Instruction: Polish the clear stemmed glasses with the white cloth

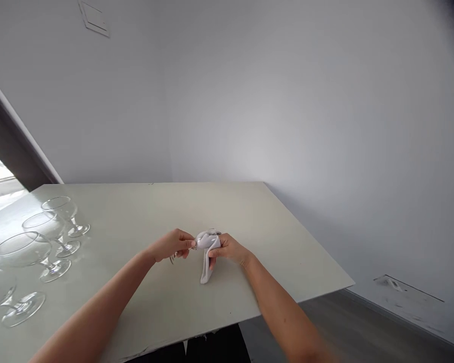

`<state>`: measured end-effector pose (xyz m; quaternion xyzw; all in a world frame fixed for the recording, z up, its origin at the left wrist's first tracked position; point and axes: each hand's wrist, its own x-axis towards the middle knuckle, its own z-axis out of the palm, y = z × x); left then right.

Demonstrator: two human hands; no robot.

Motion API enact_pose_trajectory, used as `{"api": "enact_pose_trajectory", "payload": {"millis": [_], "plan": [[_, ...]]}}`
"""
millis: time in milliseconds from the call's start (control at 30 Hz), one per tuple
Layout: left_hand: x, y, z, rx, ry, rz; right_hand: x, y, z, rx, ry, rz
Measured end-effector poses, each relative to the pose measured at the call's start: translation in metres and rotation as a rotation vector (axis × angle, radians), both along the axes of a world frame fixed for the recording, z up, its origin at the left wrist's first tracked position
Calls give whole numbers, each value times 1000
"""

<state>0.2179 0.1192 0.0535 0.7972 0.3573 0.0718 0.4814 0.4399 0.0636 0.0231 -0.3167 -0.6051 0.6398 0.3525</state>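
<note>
Pinching white cloth (208, 244) | between left grip (173, 245) and right grip (227, 249) | both pressed together on it

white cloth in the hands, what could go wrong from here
The left hand and right hand both grip the white cloth in a small bunch, so it could slip. A small shiny item below the left hand is too small to identify; if loose, it might drop onto the table. The stemmed glasses stand close together on the left, so a wide arm movement could tip one into another.
</note>
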Motion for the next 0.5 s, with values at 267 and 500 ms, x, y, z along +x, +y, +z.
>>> {"api": "enact_pose_trajectory", "payload": {"millis": [267,500], "plan": [[17,-15,-5,740,37,231,-8,12,-16,-83,173,-295],[21,-19,-8,1002,164,200,-7,11,-15,-100,228,-243]]}}
